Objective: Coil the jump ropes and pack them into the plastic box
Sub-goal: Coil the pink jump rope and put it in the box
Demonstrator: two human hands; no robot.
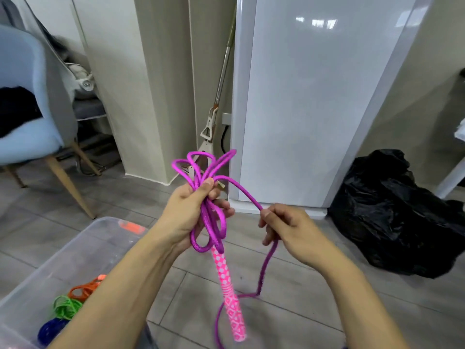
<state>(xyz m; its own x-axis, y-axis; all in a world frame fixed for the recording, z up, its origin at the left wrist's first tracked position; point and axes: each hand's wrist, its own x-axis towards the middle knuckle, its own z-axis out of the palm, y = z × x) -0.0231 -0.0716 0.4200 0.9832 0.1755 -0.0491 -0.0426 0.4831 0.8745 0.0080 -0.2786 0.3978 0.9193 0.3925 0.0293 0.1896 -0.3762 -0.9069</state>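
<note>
My left hand (191,210) grips a bundle of loops of the purple jump rope (208,222); loops stick out above and below the fist. A pink patterned handle (230,293) hangs down from the bundle. My right hand (284,227) pinches the free strand of the same rope, which runs from the bundle, through the fingers and down toward the floor. The clear plastic box (83,238) stands at the lower left, below my left forearm. Inside it lie coiled ropes: orange (84,289), green (66,307) and blue (50,329).
A black plastic bag (392,212) lies on the floor at the right. A white fridge (314,96) stands ahead, with a mop (214,114) leaning beside it. A light blue chair (30,122) is at the left. Grey floor tiles lie below.
</note>
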